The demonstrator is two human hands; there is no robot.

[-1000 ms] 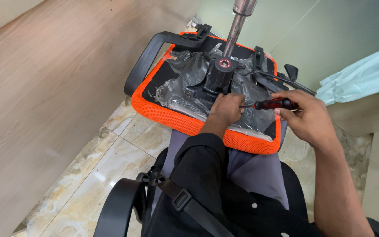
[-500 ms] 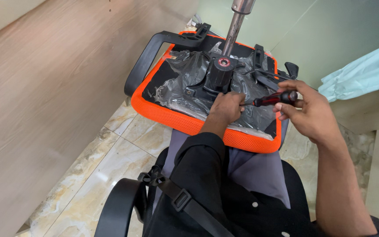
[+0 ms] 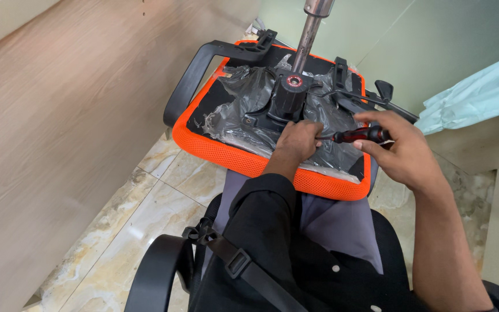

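Observation:
An upturned office chair seat (image 3: pixel 232 156) with an orange mesh rim rests across my lap, its underside wrapped in grey plastic film. A black tilt mechanism (image 3: pixel 287 98) with a metal gas cylinder (image 3: pixel 310 32) rises from its middle. My left hand (image 3: pixel 298 141) rests on the film near the mechanism, fingers curled around the screwdriver's tip. My right hand (image 3: pixel 402 150) grips a screwdriver (image 3: pixel 356 136) with a red and black handle, held level and pointing left.
A black armrest loop (image 3: pixel 194 78) sticks out at the seat's left. Levers (image 3: pixel 376 95) project at the right. A wooden panel wall (image 3: pixel 59 115) stands to the left, marble floor tiles (image 3: pixel 140 208) lie below, and another black chair's arm (image 3: pixel 157 277) is near my knee. Light blue cloth (image 3: pixel 480 89) hangs at right.
The right hand has shifted slightly on the screwdriver handle, turning it; the left hand stays at the tip. The seat has not moved.

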